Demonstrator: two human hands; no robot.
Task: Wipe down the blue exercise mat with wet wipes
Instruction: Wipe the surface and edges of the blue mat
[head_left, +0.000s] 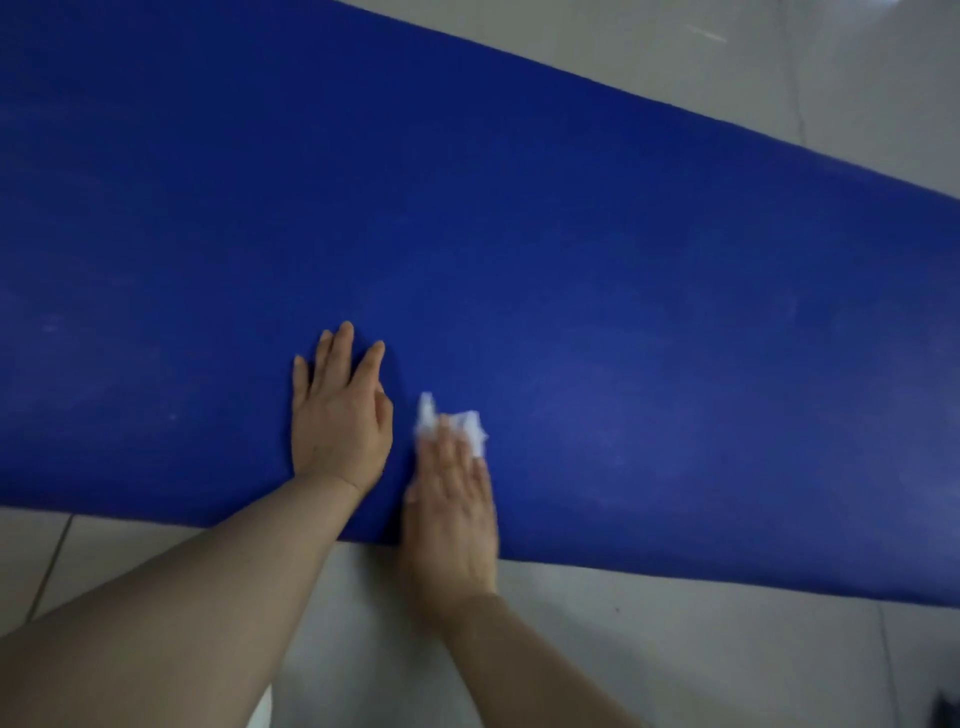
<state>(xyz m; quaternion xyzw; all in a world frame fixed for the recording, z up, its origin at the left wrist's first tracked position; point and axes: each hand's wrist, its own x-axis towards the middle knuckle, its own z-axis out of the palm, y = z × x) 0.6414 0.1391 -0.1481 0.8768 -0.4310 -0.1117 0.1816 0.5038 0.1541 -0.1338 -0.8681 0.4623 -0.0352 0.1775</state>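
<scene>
Near 6 o'clock edge of blue exercise mat, spread on tiled floor: right hand presses crumpled wet wipe, fingers straight; left hand flat, splayed, bracing; no clear wet streaks; most mat likely unwiped.

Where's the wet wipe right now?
In the head view, the white wet wipe lies under the right hand's fingertips on the blue exercise mat, near its front edge, just right of the flat left hand.
</scene>
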